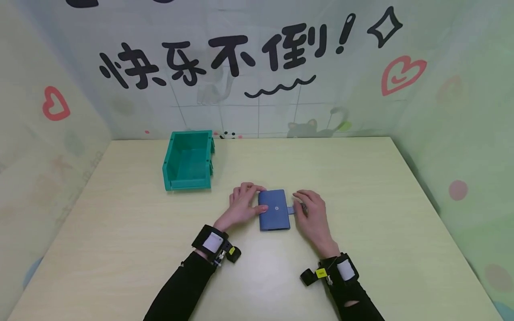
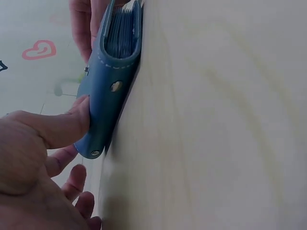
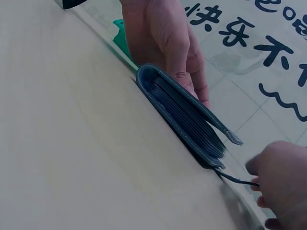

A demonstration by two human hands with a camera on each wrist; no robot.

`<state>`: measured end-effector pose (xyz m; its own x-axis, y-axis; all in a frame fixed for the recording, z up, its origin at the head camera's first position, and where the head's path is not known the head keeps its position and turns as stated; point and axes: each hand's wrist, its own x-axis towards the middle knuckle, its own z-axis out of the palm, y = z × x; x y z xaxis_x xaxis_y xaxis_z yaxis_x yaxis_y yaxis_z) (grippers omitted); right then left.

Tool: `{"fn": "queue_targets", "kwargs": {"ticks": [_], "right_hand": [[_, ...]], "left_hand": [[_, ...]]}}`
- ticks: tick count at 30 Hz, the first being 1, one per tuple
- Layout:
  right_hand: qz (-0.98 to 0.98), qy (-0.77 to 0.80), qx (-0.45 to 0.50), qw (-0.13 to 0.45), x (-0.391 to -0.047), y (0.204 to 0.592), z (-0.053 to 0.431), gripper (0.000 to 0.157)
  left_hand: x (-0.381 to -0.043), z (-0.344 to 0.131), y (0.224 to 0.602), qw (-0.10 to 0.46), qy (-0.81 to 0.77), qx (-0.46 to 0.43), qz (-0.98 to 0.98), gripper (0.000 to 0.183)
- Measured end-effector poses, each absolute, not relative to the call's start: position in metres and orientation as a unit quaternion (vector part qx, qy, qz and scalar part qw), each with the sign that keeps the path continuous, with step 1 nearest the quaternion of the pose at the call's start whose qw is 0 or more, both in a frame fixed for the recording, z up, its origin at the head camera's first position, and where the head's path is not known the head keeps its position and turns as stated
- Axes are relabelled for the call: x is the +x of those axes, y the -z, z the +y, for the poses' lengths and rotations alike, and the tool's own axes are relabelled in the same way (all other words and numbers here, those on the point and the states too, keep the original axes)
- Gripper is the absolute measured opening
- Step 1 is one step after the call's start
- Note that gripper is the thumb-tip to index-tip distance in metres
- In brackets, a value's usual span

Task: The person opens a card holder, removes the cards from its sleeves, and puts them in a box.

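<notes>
A blue card holder [image 1: 275,214] lies flat on the table, with a small metal snap on its cover and a short strap [image 1: 291,210] sticking out on the right. Stacked card sleeves [image 3: 189,122] show inside its open side in the right wrist view. My left hand [image 1: 243,203] holds the spine side, thumb on the cover and index finger at the far left corner. At the other side, my right hand [image 1: 313,218] pinches the strap's end between thumb and curled fingers. The cover [image 3: 218,125] stands slightly lifted at its free edge. The strap's tip is hidden in my right hand.
A green plastic bin [image 1: 188,162] stands at the back left of the light wooden table [image 1: 140,249]. Printed cloth walls [image 1: 249,98] enclose the table at the back and both sides. Each wrist wears a black band with a small camera.
</notes>
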<state>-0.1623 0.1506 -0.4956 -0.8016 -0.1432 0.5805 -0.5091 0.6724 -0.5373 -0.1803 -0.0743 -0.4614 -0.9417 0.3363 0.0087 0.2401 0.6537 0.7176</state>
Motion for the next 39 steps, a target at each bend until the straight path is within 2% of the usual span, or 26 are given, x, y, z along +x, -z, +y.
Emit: {"fn": "queue_targets", "kwargs": {"ticks": [4, 8, 14, 18, 24, 33, 35, 39], "right_hand": [[-0.895, -0.331, 0.222, 0.200, -0.168, 0.493, 0.148, 0.034], [-0.915, -0.292, 0.223, 0.167, -0.169, 0.490, 0.147, 0.036], [-0.922, -0.273, 0.224, 0.162, -0.168, 0.490, 0.148, 0.040], [-0.924, -0.275, 0.214, 0.161, -0.168, 0.491, 0.147, 0.040], [-0.930, -0.270, 0.196, 0.155, -0.169, 0.494, 0.144, 0.044], [-0.932, -0.286, 0.179, 0.133, -0.167, 0.490, 0.142, 0.043], [-0.933, -0.288, 0.176, 0.127, -0.167, 0.490, 0.142, 0.043], [-0.933, -0.293, 0.172, 0.121, -0.167, 0.491, 0.142, 0.044]], "left_hand": [[-0.186, -0.077, 0.461, 0.080, -0.408, 0.173, 0.893, 0.047], [-0.192, -0.078, 0.459, 0.098, -0.447, 0.179, 0.871, 0.044], [-0.198, -0.081, 0.461, 0.133, -0.476, 0.176, 0.851, 0.042], [-0.198, -0.081, 0.459, 0.159, -0.477, 0.154, 0.851, 0.048], [-0.194, -0.075, 0.453, 0.153, -0.435, 0.091, 0.883, 0.066], [-0.186, -0.076, 0.442, 0.165, -0.396, 0.059, 0.902, 0.076], [-0.185, -0.080, 0.440, 0.175, -0.409, 0.070, 0.893, 0.071], [-0.181, -0.089, 0.433, 0.188, -0.459, 0.097, 0.863, 0.048]]}}
